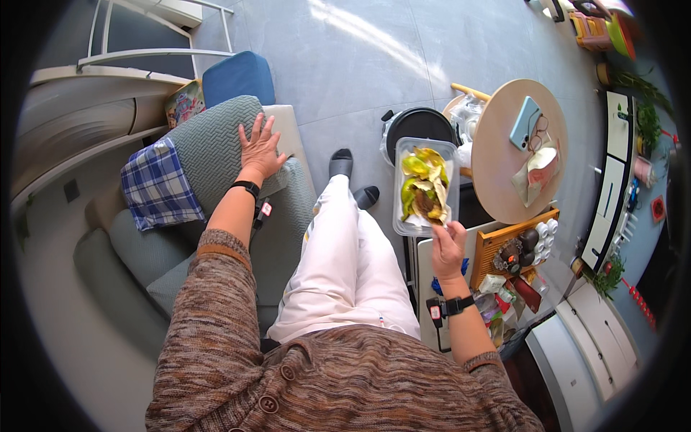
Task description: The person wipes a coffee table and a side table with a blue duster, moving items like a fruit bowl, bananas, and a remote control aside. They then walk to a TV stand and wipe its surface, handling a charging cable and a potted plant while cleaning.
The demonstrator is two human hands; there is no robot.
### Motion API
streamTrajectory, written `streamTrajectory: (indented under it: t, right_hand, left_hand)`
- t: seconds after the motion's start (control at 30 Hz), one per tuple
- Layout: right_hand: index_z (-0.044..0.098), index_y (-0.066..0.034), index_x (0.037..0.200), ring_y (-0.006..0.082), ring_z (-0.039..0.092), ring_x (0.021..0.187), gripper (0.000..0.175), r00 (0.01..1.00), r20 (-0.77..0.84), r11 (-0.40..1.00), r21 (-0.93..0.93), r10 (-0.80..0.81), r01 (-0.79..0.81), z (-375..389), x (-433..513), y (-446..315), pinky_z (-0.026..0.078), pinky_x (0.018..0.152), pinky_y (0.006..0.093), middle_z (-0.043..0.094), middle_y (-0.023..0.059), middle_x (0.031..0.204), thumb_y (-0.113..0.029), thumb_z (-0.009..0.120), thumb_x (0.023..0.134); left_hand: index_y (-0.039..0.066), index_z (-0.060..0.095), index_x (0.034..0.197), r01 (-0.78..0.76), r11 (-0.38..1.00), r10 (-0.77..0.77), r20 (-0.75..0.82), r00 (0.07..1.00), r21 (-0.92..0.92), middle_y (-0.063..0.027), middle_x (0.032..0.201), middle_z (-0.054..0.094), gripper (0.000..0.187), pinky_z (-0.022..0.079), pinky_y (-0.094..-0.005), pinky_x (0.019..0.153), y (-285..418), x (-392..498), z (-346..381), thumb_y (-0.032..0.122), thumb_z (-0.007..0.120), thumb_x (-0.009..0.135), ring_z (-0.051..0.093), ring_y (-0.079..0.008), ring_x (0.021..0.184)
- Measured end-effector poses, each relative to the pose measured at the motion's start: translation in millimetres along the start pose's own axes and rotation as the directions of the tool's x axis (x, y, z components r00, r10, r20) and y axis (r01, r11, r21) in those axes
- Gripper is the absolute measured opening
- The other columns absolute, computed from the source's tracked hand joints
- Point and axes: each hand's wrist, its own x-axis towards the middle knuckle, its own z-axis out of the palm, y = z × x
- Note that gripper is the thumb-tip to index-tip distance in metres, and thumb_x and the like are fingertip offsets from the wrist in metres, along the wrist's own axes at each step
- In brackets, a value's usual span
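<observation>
My left hand (260,148) lies with fingers spread on the grey-green quilted cover of the sofa arm (210,135), holding nothing. On the right, my right hand (448,243) pinches the near right corner of a clear plastic container (400,189). Inside the container are yellow-green and brown peels (424,186), with something white beneath them. A black round lid (421,127) on a bin is partly covered by the container's far end. Both wrists wear black bands.
A round wooden table (499,156) at right holds a light-blue phone (524,123), eyeglasses (538,133) and a plastic packet (540,167). Nearer stands an orange wooden tray (488,251) with cups. A blue stool (239,78) and a plaid cloth (162,183) are at left.
</observation>
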Motion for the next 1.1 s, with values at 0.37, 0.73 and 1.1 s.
streamTrajectory:
  t: [0.37, 0.73, 1.1]
  right_hand:
    - [0.066, -0.0045, 0.095, 0.0224, 0.055, 0.076, 0.021, 0.996, 0.045, 0.996, 0.036, 0.078, -0.08, -3.1, -4.1, -1.8, 0.048, 0.068, 0.0311, 0.049, 0.0096, 0.096, 0.006, 0.068, 0.077]
    - [0.065, -0.0042, 0.095, 0.0268, 0.058, 0.079, 0.018, 0.983, 0.144, 0.974, 0.182, 0.112, -0.138, 53.9, 7.1, -26.2, 0.05, 0.066, 0.0342, 0.053, 0.01, 0.094, 0.002, 0.068, 0.079]
    - [0.062, -0.0032, 0.096, 0.03, 0.056, 0.086, 0.008, 0.945, -0.007, 0.892, 0.331, 0.327, -0.307, 128.5, 25.7, 8.4, 0.048, 0.074, 0.0351, 0.052, 0.0135, 0.093, -0.008, 0.062, 0.09]
  left_hand:
    - [0.017, 0.06, 0.123, -0.031, 0.999, 0.031, 0.02, 0.999, -0.006, -0.0016, 0.156, 0.021, 0.051, -0.004, -0.0601, 0.115, -3.3, 12.5, 4.3, 0.045, 0.06, 0.081, -0.001, -0.0231, 0.147]
    - [0.018, 0.061, 0.119, -0.056, 0.998, 0.054, -0.046, 0.997, -0.027, -0.0006, 0.154, 0.025, 0.046, -0.002, -0.0595, 0.115, -5.7, 16.1, 14.5, 0.042, 0.061, 0.08, 0.005, -0.023, 0.147]
    - [0.019, 0.063, 0.114, -0.076, 0.997, 0.079, -0.14, 0.987, 0.027, 0.0007, 0.152, 0.028, 0.04, -0.003, -0.0605, 0.113, -3.2, 17.9, 18.1, 0.038, 0.06, 0.079, 0.008, -0.0256, 0.146]
